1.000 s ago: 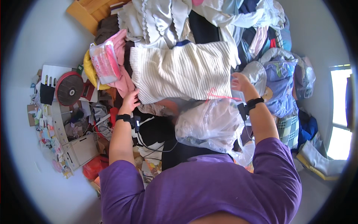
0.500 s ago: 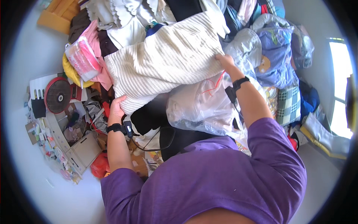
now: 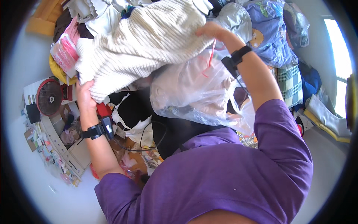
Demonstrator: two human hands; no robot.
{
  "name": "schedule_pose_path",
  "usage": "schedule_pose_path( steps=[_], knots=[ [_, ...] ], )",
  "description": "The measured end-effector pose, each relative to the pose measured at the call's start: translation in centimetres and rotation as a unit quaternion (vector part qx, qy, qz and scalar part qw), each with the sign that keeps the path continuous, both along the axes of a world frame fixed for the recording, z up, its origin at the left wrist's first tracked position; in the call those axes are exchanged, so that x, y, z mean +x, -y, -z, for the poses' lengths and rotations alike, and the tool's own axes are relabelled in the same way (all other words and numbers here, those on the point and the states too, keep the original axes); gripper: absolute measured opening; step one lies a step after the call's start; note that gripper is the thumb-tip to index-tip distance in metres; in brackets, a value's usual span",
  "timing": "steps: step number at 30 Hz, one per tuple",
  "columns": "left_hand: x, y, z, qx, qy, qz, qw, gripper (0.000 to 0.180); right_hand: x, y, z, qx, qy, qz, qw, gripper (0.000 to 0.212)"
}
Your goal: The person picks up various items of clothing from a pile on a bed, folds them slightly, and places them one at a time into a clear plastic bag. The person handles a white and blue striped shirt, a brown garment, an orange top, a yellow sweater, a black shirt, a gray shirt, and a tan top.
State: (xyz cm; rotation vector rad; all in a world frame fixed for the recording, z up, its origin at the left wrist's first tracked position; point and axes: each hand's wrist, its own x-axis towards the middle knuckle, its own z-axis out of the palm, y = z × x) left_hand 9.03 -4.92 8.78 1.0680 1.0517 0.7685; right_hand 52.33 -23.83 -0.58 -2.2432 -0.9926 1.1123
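Note:
A cream ribbed knit garment (image 3: 138,44) is stretched out between my two hands, its folds bunching in the middle. My left hand (image 3: 85,93) grips its lower left corner, thumb over the edge. At its right end my right hand (image 3: 213,30) is closed on the fabric's edge. Just below the knit lies a clear plastic bag (image 3: 190,89) with pale pinkish cloth inside and a red tie (image 3: 210,61) at its top. Each wrist wears a black strap with a small device.
White clothes (image 3: 102,20) are heaped behind. A pink plastic packet (image 3: 66,52) lies at the left, above a red-rimmed fan (image 3: 49,97). To the right are a bagged blue item (image 3: 266,33) and a checked green cloth (image 3: 290,86). A dark cable (image 3: 153,140) loops near my lap.
The knit garment has moved left and farther away with both hands, and its middle is more bunched. My left hand has shifted out to the left. The view has tilted slightly.

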Motion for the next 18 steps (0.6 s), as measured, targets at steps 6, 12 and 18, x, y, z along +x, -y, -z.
schedule_pose_path(
  steps=[6, 12, 18],
  knots=[
    [5.4, 5.5, -9.5, 0.114, 0.069, 0.088, 0.987, 0.05, -2.9, 8.0, -19.0, 0.261, -0.022, 0.073, 0.962, 0.027],
    [6.7, 18.1, -13.5, 0.182, 0.126, 0.119, 0.968, 0.047, -9.1, 20.2, -26.4, 0.367, 0.025, 0.065, 0.928, 0.029],
    [4.3, 24.4, 1.3, 0.207, -0.172, 0.311, 0.912, 0.062, -17.2, 25.7, -18.9, 0.142, 0.231, -0.084, 0.959, 0.031]
  ],
)
